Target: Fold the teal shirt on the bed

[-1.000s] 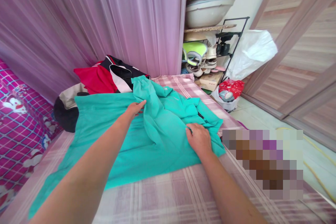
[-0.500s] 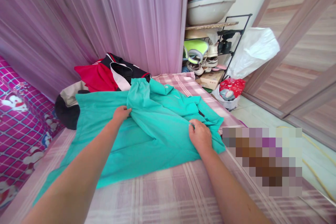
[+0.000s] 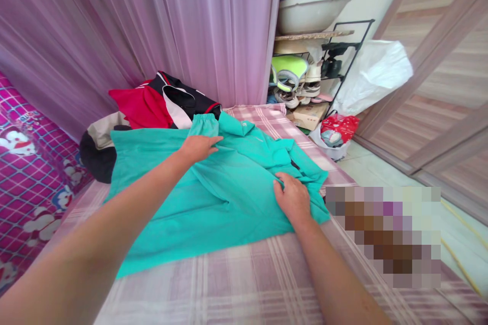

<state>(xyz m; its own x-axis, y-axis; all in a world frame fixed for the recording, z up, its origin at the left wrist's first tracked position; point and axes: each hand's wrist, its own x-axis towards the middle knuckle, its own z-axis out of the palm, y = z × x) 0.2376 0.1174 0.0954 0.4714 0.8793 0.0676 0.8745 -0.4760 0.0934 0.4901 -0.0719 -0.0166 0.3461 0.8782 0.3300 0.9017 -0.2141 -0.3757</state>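
A teal-green jacket [image 3: 244,188] lies spread on the bed, one sleeve folded in across its body with the gathered cuff [image 3: 206,123] at the far side. My left hand [image 3: 198,149] is on that sleeve just below the cuff, fingers stretched toward the right and thumb apart. On the right part of the jacket rests my right hand [image 3: 293,195], its fingers slightly bent and the thumb apart from them. The jacket's collar end and a small dark opening lie beyond my right hand. Part of the sleeve is hidden under my left hand.
Red, white and black clothes [image 3: 147,106] are heaped by the purple curtain [image 3: 183,25]. A pink patterned cloth [image 3: 23,162] hangs at left. A shoe rack [image 3: 343,61] with a basin [image 3: 318,7] and bags stands beyond the plaid bedsheet [image 3: 213,289]. A blurred patch covers the right.
My left hand has let go of the sleeve's near edge and moved up and right onto the sleeve near the cuff. My right hand has loosened slightly, staying in place.
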